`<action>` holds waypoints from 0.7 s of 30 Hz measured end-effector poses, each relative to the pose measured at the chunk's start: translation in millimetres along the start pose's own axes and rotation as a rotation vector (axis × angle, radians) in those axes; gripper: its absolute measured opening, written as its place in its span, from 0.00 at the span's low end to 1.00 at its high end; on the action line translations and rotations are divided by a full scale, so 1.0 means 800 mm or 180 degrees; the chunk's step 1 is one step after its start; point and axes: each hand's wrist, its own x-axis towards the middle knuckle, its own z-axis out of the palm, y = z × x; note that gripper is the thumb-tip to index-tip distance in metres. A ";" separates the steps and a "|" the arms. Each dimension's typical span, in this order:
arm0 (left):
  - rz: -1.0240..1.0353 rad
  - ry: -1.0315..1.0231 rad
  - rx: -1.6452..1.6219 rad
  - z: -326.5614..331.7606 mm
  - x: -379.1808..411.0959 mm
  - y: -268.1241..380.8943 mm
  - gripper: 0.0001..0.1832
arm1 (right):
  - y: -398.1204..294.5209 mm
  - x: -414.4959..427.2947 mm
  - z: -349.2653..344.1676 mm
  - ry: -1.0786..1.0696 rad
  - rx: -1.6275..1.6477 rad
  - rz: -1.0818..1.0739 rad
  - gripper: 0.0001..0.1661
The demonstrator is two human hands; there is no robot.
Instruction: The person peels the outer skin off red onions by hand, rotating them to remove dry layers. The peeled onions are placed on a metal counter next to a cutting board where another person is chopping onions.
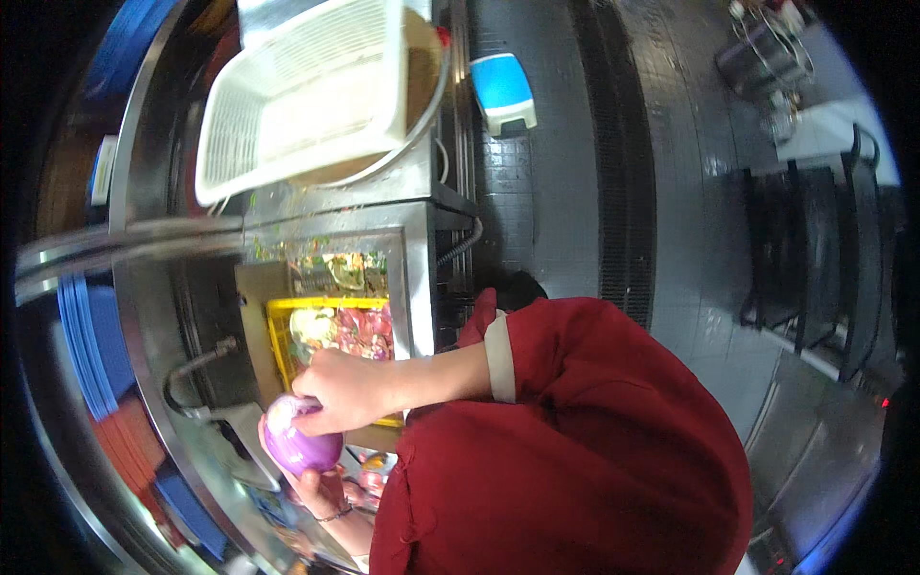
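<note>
A large red onion point(305, 442) with shiny purple skin rests in my left hand point(313, 489), whose fingers curl around its underside and side. A thin bracelet circles that wrist. My right hand point(341, 392) pinches the pale neck end of the same onion; whether it also holds a small tool or loose skin cannot be told. Just beyond the right hand, inside a metal sink point(419, 287), a yellow plastic basket point(279, 345) holds onion peelings point(359, 330) and pale vegetable pieces. Below the onion, partly hidden, lie more reddish onions point(370, 481).
Vegetable scraps point(348, 272) lie beside the basket in the sink. A white slotted plastic basket point(309, 108) rests over a large round container. A curved faucet point(176, 381) stands behind the sink. A blue-topped stool point(503, 83) and a black cart point(808, 251) stand on the tiled floor.
</note>
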 end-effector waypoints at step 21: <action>0.0799 0.0367 -0.0284 0.119 0.040 0.030 0.62 | -0.007 0.020 -0.048 0.0492 -0.0366 -0.0679 0.10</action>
